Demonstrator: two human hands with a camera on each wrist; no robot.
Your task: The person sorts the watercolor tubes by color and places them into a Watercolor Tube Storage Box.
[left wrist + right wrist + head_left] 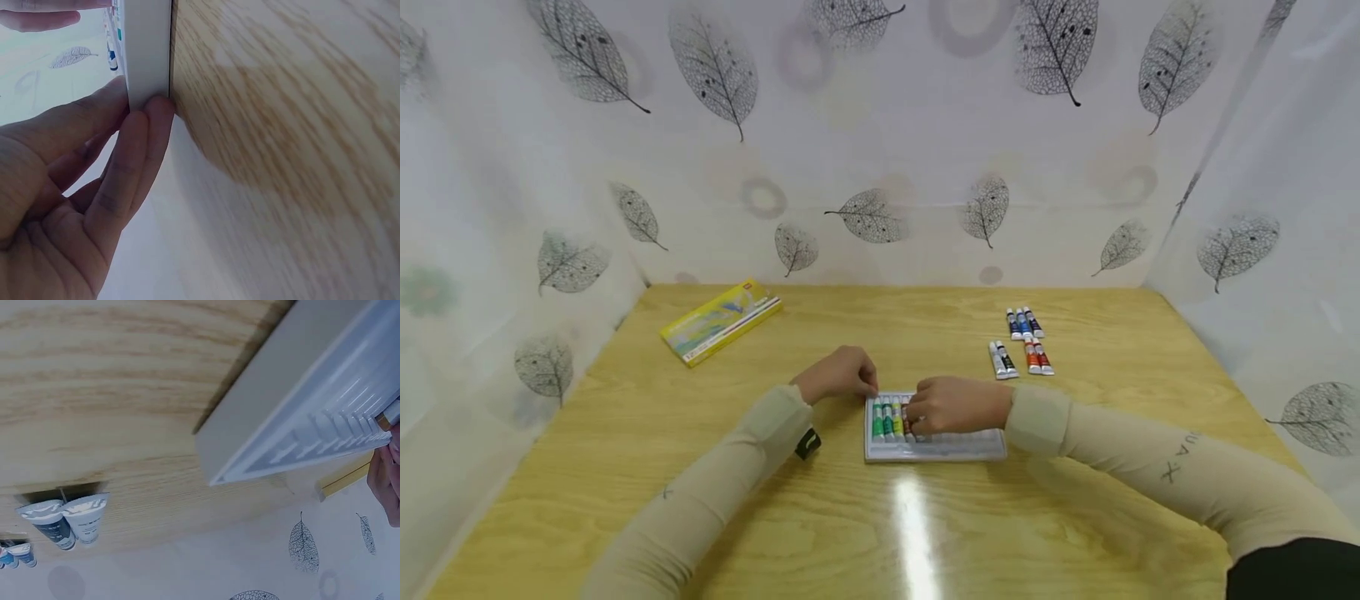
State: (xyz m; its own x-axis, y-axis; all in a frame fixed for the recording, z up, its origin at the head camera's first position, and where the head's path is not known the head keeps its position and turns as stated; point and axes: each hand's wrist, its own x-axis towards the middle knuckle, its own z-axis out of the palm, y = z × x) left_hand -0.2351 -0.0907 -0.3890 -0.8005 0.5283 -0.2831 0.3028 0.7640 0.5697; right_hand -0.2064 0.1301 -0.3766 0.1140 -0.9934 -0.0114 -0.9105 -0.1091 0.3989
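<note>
A white plastic paint tray [936, 457] lies on the table, with green, yellow and brownish paint tubes [887, 421] side by side in its left slots. My left hand [841, 373] holds the tray's far left corner; the left wrist view shows the thumb and fingers [128, 162] pinching its white side wall. Over the tray, my right hand [957, 405] has its fingers curled at a tube beside the filled slots, covering most of it. At the right wrist view's edge, a tube with a brownish band [389, 415] shows above the ribbed slots.
To the right behind the tray lie a white and a black tube [1002, 360], two red-orange tubes [1038, 357] and three blue-purple tubes [1024, 323]. A yellow paint box [722, 323] rests at the back left. Leaf-patterned curtains [880, 150] enclose the table.
</note>
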